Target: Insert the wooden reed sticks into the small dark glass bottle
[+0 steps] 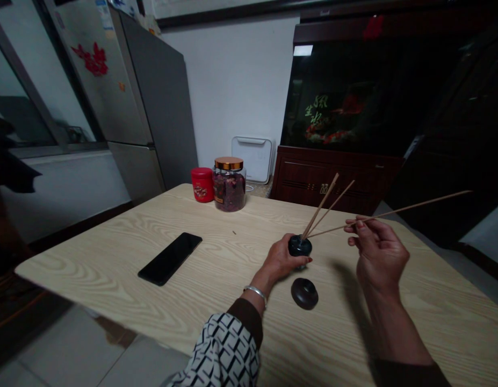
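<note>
A small dark, glossy incense holder (300, 246) stands on the table, and my left hand (280, 259) is wrapped around its left and near side. Several thin incense sticks (322, 207) lean up and to the right out of its top. Between the thumb and fingertips of my right hand (380, 248) is a single long incense stick (421, 204), slanting almost level. Its lower left end reaches the holder's mouth; whether it sits inside cannot be made out. A round dark brown lid (304, 293) with a raised centre rests just in front of the holder.
On the light wood table (232, 258) a black phone (170, 258) lies to the left. At the far edge are a red canister (202, 184) and a glass jar (229, 185) of dark red dried contents. Behind stand a fridge (160, 97) and a fish tank (345, 97).
</note>
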A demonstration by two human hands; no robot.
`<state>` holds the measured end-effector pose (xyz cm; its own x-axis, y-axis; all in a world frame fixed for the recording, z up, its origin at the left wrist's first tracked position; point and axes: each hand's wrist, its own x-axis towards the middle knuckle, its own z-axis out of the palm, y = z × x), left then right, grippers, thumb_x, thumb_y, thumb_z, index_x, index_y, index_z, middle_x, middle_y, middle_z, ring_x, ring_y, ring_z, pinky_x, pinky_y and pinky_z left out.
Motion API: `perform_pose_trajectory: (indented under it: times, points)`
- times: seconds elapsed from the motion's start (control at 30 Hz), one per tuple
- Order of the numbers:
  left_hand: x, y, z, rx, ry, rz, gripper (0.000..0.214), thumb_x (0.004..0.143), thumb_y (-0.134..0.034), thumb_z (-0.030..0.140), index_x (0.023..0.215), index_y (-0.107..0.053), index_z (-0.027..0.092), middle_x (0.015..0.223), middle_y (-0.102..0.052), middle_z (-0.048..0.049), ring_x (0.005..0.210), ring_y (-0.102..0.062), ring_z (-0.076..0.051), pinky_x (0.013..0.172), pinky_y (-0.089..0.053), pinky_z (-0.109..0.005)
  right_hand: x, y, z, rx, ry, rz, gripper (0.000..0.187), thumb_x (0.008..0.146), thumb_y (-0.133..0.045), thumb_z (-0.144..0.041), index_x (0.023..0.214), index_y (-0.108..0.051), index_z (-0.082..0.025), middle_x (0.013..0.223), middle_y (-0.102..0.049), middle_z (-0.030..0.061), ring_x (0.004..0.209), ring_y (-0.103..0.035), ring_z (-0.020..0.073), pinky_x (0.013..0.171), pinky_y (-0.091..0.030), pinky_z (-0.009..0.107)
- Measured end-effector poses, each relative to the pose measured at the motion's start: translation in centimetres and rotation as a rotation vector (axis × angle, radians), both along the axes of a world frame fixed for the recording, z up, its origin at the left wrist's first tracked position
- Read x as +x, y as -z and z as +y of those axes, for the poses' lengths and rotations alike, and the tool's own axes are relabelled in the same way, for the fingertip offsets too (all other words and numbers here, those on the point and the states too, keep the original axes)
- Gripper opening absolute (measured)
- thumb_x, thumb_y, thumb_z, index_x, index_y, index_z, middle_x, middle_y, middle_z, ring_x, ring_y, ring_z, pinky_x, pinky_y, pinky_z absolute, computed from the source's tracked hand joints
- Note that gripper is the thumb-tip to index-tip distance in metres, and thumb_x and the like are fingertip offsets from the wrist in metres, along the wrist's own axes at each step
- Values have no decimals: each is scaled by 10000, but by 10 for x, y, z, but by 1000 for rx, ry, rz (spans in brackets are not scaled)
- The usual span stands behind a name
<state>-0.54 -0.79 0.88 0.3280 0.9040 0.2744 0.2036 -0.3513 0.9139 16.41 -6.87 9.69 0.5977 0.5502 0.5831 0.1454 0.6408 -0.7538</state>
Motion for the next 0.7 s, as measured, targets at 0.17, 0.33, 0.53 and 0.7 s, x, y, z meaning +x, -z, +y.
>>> perform_pose_trajectory:
  times: [0.17, 0.33, 0.53, 0.7]
  points:
    - [0, 1, 0, 0, -9, 2, 689, 624, -876, 423, 1215, -611, 188, 1022, -706, -73, 940, -658, -239, 862, -525, -362, -9, 1, 4, -17, 15, -129, 195, 841, -733, -316, 965, -703, -169, 899, -729, 67, 729, -685, 161, 520, -473, 241]
    - [1, 2, 1, 4, -5, 7, 695, 629, -872, 442, 1222, -610, 192, 1036, -705, -78, 958, -655, -246, 864, -524, -364, -16, 3, 5, -50, -16, -208, 186, 864, -701, -336, 957, -696, -175, 923, -725, 66, 743, -683, 166, 541, -501, 258]
    - [1, 0, 0, 2, -10, 7, 700, 629, -871, 433, 1229, -608, 185, 1053, -706, -94, 979, -657, -257, 871, -523, -370, -16, 14, 14, -216, -29, -349, 263, 864, -675, -432, 940, -707, -182, 893, -704, 52, 725, -644, 167, 551, -497, 268]
    - [0, 0, 1, 7, -8, 19, 675, 634, -862, 404, 1223, -609, 194, 1061, -709, -84, 981, -657, -250, 884, -518, -360, -18, 28, 23, -356, -36, -503, 294, 878, -623, -468, 907, -704, -187, 854, -701, 47, 739, -640, 186, 649, -486, 303]
